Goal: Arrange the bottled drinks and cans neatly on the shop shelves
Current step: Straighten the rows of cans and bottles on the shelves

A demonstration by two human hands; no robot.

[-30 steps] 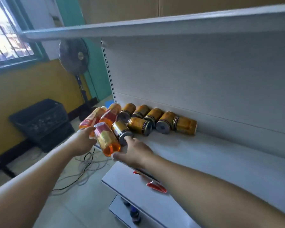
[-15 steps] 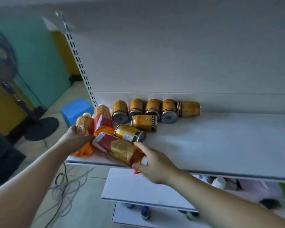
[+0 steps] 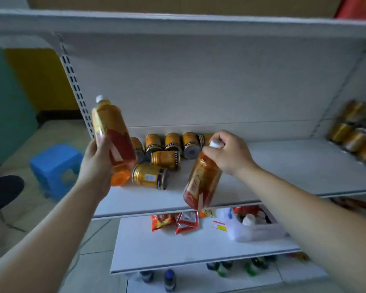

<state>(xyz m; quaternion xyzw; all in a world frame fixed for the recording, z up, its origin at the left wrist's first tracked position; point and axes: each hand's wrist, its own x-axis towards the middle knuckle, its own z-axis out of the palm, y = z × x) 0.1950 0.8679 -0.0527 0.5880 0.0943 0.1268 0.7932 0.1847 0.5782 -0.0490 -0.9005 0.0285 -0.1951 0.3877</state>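
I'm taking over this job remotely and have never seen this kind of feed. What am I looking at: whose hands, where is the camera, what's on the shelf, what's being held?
There is no machine here: a person works with bare hands, and the single picture comes from a camera on their head, looking forward and down.

The left hand grips an orange bottle around its lower body, cap up. The right hand holds a second orange bottle by its white cap, tilted above the front edge of the white shelf.

On that shelf, gold cans lie tipped on their sides near the back wall. More blurred cans sit at far right. Snack packets lie on the shelf below.
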